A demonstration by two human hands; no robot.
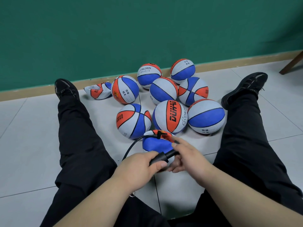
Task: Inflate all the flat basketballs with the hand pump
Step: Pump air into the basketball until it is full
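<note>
A half-flat ball [155, 145] lies on the tiled floor [32, 145] between the person's spread legs [78, 136]. Just in front of it the left hand [139, 167] is curled round the black hand pump [161, 157]; a hose [131, 147] loops from there to the ball's top. The right hand [188, 156] covers the pump's other end and part of the ball. It is blurred, so its grip cannot be told. Behind the ball crowd eight round balls [169, 116], and a crumpled flat ball [98, 90] lies far behind it to the left, by the green wall [114, 30].

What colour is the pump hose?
Black. In the head view, the hose runs from the hand pump to the flat ball.
</note>
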